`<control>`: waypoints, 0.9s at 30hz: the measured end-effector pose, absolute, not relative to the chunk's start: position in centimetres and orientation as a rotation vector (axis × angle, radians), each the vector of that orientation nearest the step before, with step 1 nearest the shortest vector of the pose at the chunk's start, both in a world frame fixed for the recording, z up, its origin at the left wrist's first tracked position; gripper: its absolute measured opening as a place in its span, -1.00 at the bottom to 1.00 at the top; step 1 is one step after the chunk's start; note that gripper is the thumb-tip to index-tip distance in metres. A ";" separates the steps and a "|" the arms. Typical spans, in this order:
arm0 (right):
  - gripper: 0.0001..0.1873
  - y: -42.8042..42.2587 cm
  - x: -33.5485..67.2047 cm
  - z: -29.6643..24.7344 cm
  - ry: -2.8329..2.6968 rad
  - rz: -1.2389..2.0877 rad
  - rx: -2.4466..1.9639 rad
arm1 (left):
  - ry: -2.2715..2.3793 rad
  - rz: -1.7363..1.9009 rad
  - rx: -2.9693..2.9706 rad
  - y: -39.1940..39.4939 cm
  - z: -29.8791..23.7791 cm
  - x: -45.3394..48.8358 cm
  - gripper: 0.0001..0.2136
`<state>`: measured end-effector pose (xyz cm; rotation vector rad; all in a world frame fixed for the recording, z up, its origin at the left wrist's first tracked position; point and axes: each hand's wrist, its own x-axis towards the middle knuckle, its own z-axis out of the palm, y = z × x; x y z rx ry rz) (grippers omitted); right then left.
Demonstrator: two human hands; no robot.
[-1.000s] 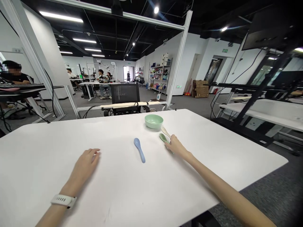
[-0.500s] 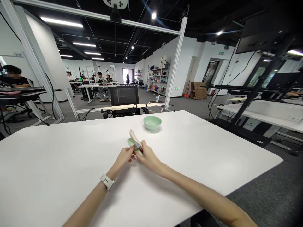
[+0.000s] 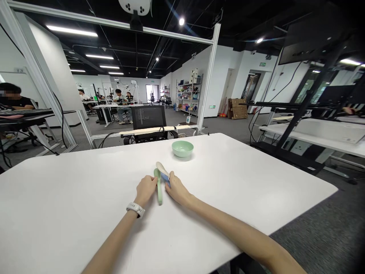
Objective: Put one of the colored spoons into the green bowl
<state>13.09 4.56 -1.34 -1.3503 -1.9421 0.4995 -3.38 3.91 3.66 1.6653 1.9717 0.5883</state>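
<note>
Near the middle of the white table [image 3: 85,198], my left hand [image 3: 146,188] is closed on a green spoon [image 3: 159,192], pinching it at its side, with the handle pointing back toward me. My right hand [image 3: 178,190] is closed around a cream spoon [image 3: 162,168] and a blue spoon [image 3: 164,177], the cream one lying over the blue. Much of the blue spoon is hidden by the cream spoon and my fingers. The bowl ends of all the spoons sit close together between my hands. Farther off, a green bowl [image 3: 183,149] stands upright on the table.
A metal frame [image 3: 209,76] rises behind the table's far edge, with a black chair [image 3: 148,116] beyond it. A dark stand [image 3: 299,110] is off to the right. Other people sit at desks in the background.
My left hand has drawn the green spoon slightly away from the other spoons, to the left, and its handle has swung toward me. The blue spoon shows more now.
</note>
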 end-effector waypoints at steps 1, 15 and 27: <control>-0.70 4.8 13.6 -1.3 -1.916 0.517 -1.337 | 1.987 0.560 1.686 4.2 3.6 -2.8 -0.61; -0.74 6.3 27.6 -0.4 -1.754 0.392 -1.637 | 2.106 0.390 1.913 4.7 3.2 2.0 -0.55; -0.72 6.4 27.6 -1.1 -1.747 0.442 -1.671 | 2.170 0.283 2.008 3.8 3.2 2.9 -0.49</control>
